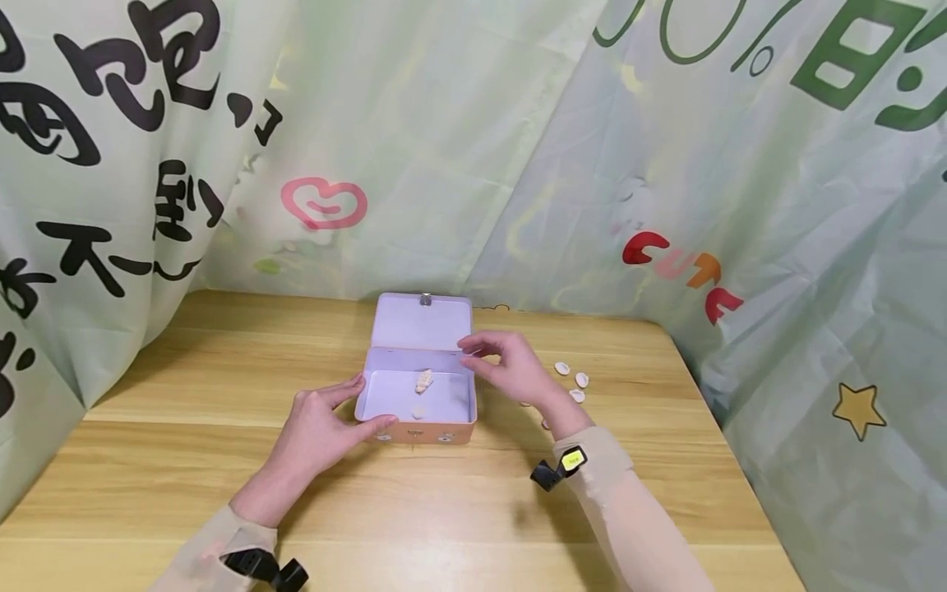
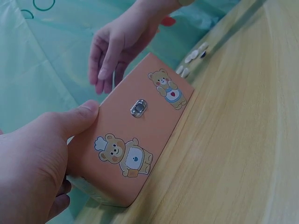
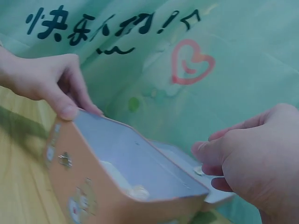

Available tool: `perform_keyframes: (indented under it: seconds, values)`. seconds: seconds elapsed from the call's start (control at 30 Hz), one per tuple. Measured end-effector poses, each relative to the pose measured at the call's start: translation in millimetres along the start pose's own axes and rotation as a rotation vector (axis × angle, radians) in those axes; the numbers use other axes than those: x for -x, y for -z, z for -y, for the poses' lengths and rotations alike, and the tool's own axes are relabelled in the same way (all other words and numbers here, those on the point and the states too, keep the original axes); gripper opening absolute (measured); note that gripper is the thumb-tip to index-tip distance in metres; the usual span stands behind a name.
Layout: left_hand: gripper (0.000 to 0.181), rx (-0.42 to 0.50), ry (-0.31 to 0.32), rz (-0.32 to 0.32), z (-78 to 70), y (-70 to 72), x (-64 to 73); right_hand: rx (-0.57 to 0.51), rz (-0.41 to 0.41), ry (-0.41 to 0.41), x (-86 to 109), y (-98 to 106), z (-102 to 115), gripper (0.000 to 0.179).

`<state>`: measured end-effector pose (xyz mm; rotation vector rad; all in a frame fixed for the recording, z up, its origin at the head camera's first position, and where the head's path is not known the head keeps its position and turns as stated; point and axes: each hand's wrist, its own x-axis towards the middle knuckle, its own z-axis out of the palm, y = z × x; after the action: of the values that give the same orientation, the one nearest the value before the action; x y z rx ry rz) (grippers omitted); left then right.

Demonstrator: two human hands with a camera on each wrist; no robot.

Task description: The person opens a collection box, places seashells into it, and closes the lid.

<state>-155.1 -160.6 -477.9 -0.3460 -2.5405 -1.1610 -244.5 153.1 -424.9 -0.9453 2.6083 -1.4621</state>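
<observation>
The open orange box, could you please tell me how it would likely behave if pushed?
The box seems stiff, its thin walls standing straight. Its flat sides suggest sliding rather than rolling. The shell lying inside may shift.

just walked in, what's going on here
A person is steadying a small open box on a wooden table. Their left hand grips its left front corner; their right hand is at the right edge near the hinge, though I can't tell whether it holds anything. The lid is folded back. A pale shell and another small pale piece lie inside, while several white shells lie on the table to the right.
</observation>
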Motion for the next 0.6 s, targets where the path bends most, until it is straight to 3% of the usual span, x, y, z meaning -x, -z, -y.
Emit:
perform_keyframes:
  seconds: [0.33,0.6]
  values:
    - [0.087,-0.001,-0.002,-0.002,-0.9,0.5,0.2,-0.001,-0.049,-0.135,16.1,36.3,-13.9,0.027]
    - [0.087,0.016,-0.010,-0.005,-2.2,0.0,-0.2,0.032,-0.059,-0.152,25.9,52.6,-35.1,0.025]
